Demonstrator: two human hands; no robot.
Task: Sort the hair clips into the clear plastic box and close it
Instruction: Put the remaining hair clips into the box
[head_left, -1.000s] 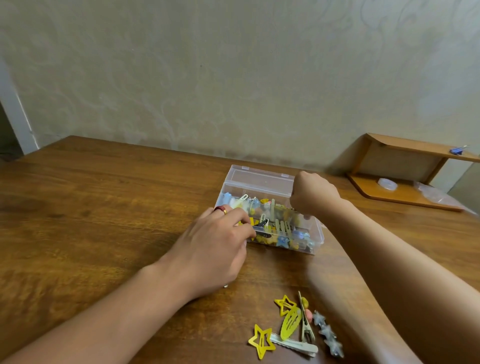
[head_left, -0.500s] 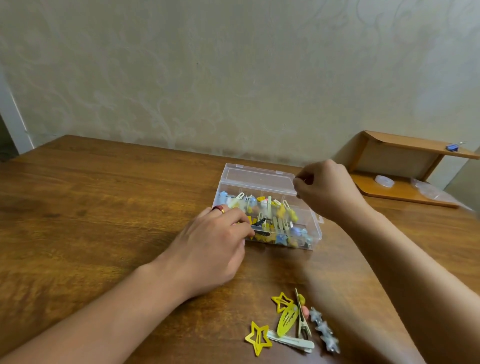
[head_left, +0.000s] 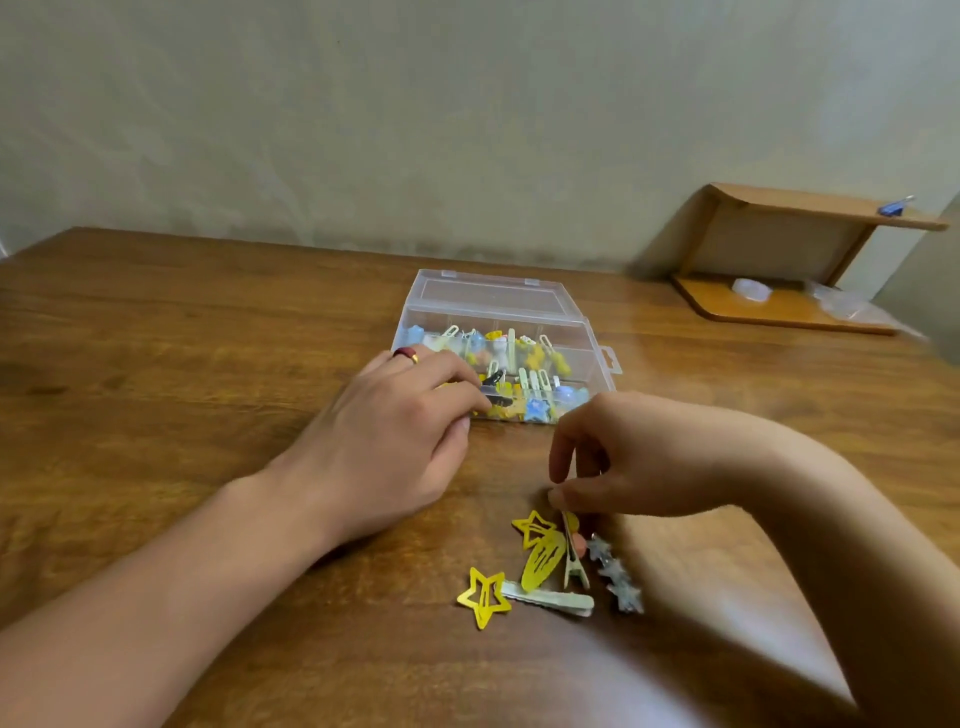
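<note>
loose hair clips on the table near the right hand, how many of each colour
Yellow: 3, namely a star clip, a second star clip and an oval snap clip
Pale metal: 2, namely an alligator clip and a long flat clip
Silver-grey: 1, a clip with a row of stars
Total: 6

Soft, even, dimmish light; faint shadows under both forearms. The right hand (head_left: 639, 467) is motion-blurred, sheen on the table (head_left: 156, 364) beyond it, edges bowed.

It looks like a room at home: a wooden tabletop (head_left: 156, 364), a plain wall (head_left: 363, 130), a small shelf (head_left: 810, 213).
</note>
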